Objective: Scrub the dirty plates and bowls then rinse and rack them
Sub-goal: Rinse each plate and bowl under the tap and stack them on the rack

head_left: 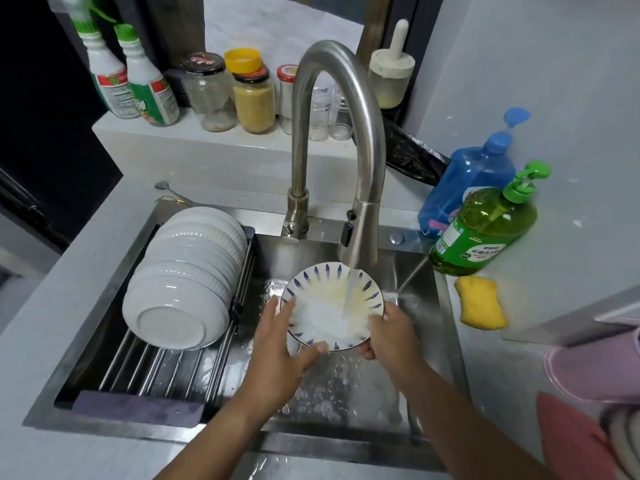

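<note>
A white plate (325,289) with blue leaf marks round its rim is held tilted over the steel sink (429,271), under water running from the faucet (356,237). My left hand (277,348) grips its near-left edge, thumb on the rim and fingers on the face. My right hand (391,327) holds the near-right edge, fingers curled under it. Yellowish film and foam cover the plate's middle. Several white ribbed bowls (183,271) lie stacked on their sides on the roll-up rack (152,368) over the sink's left half.
A yellow sponge (479,303) lies on the counter right of the sink, beside a green soap bottle (485,230) and a blue one (467,185). Jars and spray bottles line the back ledge. Pink and lilac dishes (595,368) sit at the far right.
</note>
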